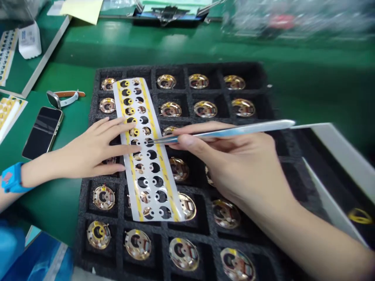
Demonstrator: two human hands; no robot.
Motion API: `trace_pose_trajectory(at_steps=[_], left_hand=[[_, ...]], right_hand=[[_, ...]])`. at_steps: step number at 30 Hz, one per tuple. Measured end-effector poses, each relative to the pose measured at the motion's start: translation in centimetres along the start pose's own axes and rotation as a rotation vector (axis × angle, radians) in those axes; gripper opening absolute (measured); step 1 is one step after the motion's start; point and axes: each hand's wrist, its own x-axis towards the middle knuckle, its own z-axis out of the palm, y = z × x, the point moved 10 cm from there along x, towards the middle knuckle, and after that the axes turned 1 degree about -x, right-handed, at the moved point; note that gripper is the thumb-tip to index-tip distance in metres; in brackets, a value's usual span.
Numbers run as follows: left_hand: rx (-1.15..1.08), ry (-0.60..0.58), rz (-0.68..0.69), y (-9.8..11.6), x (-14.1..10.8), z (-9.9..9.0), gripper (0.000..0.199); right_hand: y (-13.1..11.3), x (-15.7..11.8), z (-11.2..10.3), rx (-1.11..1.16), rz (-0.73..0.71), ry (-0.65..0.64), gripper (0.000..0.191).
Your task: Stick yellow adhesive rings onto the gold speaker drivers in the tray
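Note:
My right hand (pixel 231 156) grips a pair of metal tweezers (pixel 234 130), their tips touching or just over the middle of a sticker sheet (pixel 162 164). This white and yellow strip has rows of round cut-outs, several still with yellow pieces at its far end. It lies across a black foam tray (pixel 202 230). Fingers spread, my left hand (pixel 102 146) rests on the sheet's left edge. Round gold-coloured parts with small electronics, such as one gold disc (pixel 138 244), sit in the tray's compartments. Some are hidden beneath the sheet and my hands.
Left of the tray lie a phone (pixel 43 132) and a wristwatch (pixel 63 99). A clipboard (pixel 170 15) is at the back, near clear plastic packaging (pixel 307 19). A dark panel with a light edge (pixel 342 156) stands at the right. Further sticker sheets (pixel 10 111) lie far left.

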Motion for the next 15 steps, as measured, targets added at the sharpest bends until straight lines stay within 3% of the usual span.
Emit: trace_pose_trajectory(at_steps=[5,15], left_hand=[[0.109,-0.095,-0.054,-2.6,1.2,2.2,0.054],[0.168,-0.085,-0.033,-2.2,1.0,2.4,0.056]], right_hand=[[-0.4,2.6,1.6,0.129,-0.043,-0.04,0.007],[-0.8,2.5,1.6,-0.095,-0.154,-0.06,0.003]])
